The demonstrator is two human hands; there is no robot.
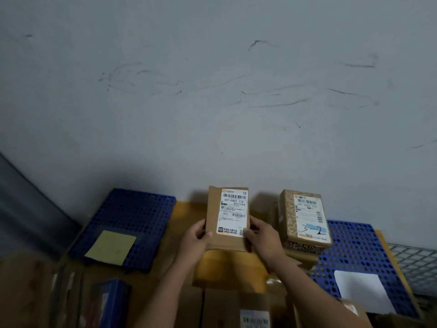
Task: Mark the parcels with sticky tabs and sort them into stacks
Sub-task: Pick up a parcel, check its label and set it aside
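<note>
- Head view: both forearms reach forward from the bottom edge, and the two hands meet at a flat brown parcel (pixel 228 217) held upright above the middle of the yellow worktop (pixel 186 208), near its far edge by the grey wall (pixel 212 91).
- The left hand (pixel 194 235) grips the parcel's lower left edge, thumb on the front face, the other fingers hidden behind it.
- The right hand (pixel 261 234) clasps the lower right edge, thumb pressed on the corner of the shipping label (pixel 233 213), fingers wrapped round the back.
- The parcel is a plain kraft paper envelope, taller than wide, its face turned to the camera and slightly creased at the bottom.
- Its white label carries barcodes and the print "507-P802 T70", with "P802" lower down; the smaller lines are too fine to read.
- Toward the worktop's far right, a patterned cardboard box (pixel 303 220) tops a short stack of parcels; its label shows a blurred code and handwritten "3-2".
- A blue perforated tray (pixel 132 211) lies at the left side with a yellow sheet (pixel 111 247) on it.
- A second blue perforated tray (pixel 357 247) at the right carries a white sheet (pixel 361 292).
- More boxes (pixel 222 308) crowd the near edge, one with a barcode label.
</note>
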